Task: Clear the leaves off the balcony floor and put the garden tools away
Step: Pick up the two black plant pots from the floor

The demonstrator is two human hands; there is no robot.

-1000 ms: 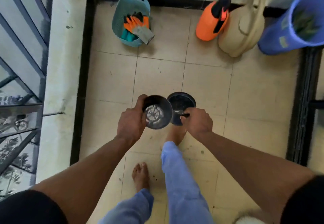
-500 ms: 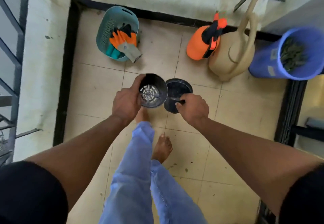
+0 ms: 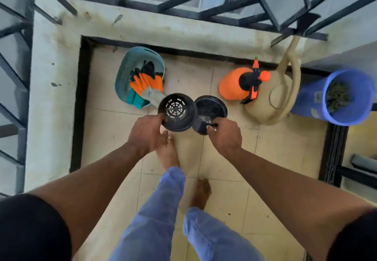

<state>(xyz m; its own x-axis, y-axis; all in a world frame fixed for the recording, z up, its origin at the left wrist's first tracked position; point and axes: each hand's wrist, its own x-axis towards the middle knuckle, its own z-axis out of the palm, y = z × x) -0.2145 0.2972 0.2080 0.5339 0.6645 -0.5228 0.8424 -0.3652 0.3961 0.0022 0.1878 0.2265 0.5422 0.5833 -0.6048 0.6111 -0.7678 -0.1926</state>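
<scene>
I stand on the tiled balcony floor (image 3: 108, 130) holding two black plastic plant pots side by side at waist height. My left hand (image 3: 148, 133) grips the near rim of the slotted pot (image 3: 177, 112), whose perforated bottom shows. My right hand (image 3: 224, 136) pinches the near rim of the second black pot (image 3: 212, 108). Ahead on the floor lies a teal basket (image 3: 127, 73) holding orange garden gloves (image 3: 146, 83) and teal tool handles. A blue bucket (image 3: 306, 97) at the right holds dark green leaves (image 3: 337, 96).
An orange pressure sprayer (image 3: 232, 84) and a beige watering can (image 3: 281, 99) stand against the far wall. A low concrete ledge (image 3: 51, 107) with a metal railing (image 3: 204, 1) bounds the left and far sides. A dark door track (image 3: 332, 154) runs along the right. My bare feet are below the pots.
I have stepped forward toward the far wall, so the basket, sprayer and bucket lie closer below the pots. Both hands keep their hold on the pots.
</scene>
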